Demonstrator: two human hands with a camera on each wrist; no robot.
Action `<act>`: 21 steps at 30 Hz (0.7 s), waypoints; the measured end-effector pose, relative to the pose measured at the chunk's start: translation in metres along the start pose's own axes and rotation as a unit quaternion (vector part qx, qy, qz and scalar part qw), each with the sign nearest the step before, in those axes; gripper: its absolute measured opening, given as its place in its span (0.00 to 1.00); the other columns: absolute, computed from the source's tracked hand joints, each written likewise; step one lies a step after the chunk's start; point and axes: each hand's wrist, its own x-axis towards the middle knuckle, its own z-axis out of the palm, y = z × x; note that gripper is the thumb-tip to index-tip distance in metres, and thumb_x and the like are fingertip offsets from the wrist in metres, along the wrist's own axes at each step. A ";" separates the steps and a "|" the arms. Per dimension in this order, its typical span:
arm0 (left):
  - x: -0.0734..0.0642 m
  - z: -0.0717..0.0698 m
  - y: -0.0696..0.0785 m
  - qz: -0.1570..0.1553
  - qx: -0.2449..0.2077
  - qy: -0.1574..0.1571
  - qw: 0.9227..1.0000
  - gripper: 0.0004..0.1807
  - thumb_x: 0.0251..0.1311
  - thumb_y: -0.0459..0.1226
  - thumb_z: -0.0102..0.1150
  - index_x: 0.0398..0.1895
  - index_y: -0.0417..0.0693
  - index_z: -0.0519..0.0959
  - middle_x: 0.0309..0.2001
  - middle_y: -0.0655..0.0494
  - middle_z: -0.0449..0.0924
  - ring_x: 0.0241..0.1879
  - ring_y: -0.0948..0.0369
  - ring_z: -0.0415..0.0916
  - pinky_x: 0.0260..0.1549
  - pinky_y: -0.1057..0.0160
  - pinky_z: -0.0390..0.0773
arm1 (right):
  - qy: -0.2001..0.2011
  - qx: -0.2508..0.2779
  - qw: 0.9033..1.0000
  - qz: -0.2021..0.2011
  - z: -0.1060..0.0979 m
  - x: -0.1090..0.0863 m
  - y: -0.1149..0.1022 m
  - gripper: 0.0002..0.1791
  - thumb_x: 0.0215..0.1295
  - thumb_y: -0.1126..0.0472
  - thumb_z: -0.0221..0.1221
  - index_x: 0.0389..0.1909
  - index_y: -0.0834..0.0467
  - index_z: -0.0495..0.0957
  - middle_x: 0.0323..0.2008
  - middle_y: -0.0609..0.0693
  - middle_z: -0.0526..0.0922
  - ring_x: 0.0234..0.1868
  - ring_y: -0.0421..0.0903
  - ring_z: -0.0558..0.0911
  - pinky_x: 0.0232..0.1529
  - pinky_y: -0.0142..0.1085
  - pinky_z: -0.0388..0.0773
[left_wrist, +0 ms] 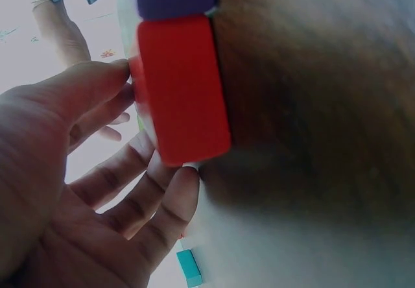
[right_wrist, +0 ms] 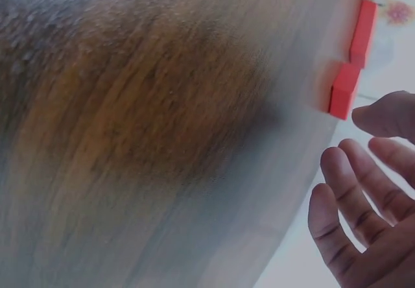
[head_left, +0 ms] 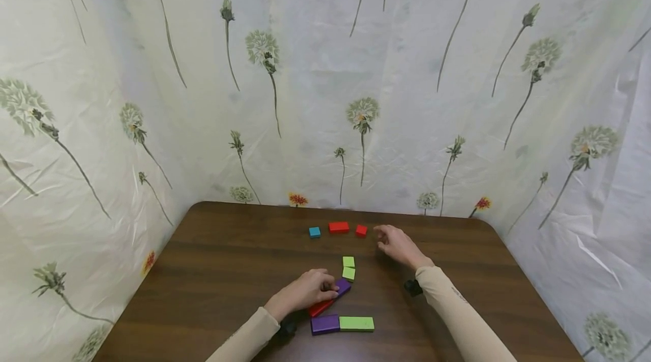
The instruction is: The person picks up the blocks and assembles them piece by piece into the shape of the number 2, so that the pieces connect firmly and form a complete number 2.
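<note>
My left hand [head_left: 309, 289] holds a long red block [left_wrist: 185, 90] with thumb and fingers bent about it. One end of that block meets a purple block [head_left: 343, 287], and the two form a slanting line on the table. Part of the red block is hidden by the hand in the head view. Over the table's far right, my right hand [head_left: 400, 245] has loosely bent fingers and holds nothing. Just left of its fingertips lies a small red block [head_left: 361, 230], apart from them.
Two small lime green blocks [head_left: 348, 268] stand beyond the purple one. Nearer the front, another purple block [head_left: 325, 325] abuts a long green block [head_left: 356, 324]. A red block [head_left: 338, 227] and a blue block [head_left: 315, 232] lie at the back of the brown table [head_left: 229, 271].
</note>
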 end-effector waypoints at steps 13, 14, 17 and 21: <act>-0.001 0.001 0.000 0.003 0.002 0.005 1.000 0.03 0.63 0.43 0.62 0.34 0.58 0.83 0.32 0.68 0.75 0.30 0.73 0.68 0.31 0.75 0.69 | 0.019 -0.007 1.000 0.008 0.009 0.010 -0.001 0.24 0.60 0.62 0.64 0.58 0.59 0.75 0.44 0.54 0.80 0.45 0.50 0.80 0.45 0.47 0.77; -0.002 0.001 -0.001 0.005 0.003 0.006 1.000 0.03 0.63 0.43 0.62 0.34 0.58 0.83 0.32 0.68 0.75 0.30 0.73 0.68 0.31 0.75 0.69 | 0.020 -0.007 1.000 0.009 0.009 0.011 -0.001 0.24 0.60 0.61 0.64 0.58 0.59 0.75 0.44 0.54 0.80 0.45 0.50 0.80 0.45 0.47 0.77; -0.002 0.001 -0.001 0.006 0.002 0.007 1.000 0.03 0.63 0.43 0.62 0.34 0.58 0.83 0.33 0.68 0.75 0.30 0.73 0.68 0.31 0.75 0.69 | 0.021 -0.001 1.000 0.013 0.010 0.012 -0.002 0.24 0.60 0.60 0.64 0.58 0.58 0.75 0.44 0.54 0.81 0.45 0.50 0.81 0.46 0.48 0.77; -0.002 0.000 -0.001 0.005 -0.003 0.005 1.000 0.03 0.63 0.43 0.61 0.34 0.58 0.83 0.33 0.68 0.75 0.30 0.74 0.68 0.31 0.75 0.70 | 0.025 0.000 1.000 0.011 0.011 0.015 -0.002 0.24 0.61 0.59 0.64 0.58 0.59 0.75 0.44 0.54 0.81 0.44 0.50 0.80 0.45 0.49 0.77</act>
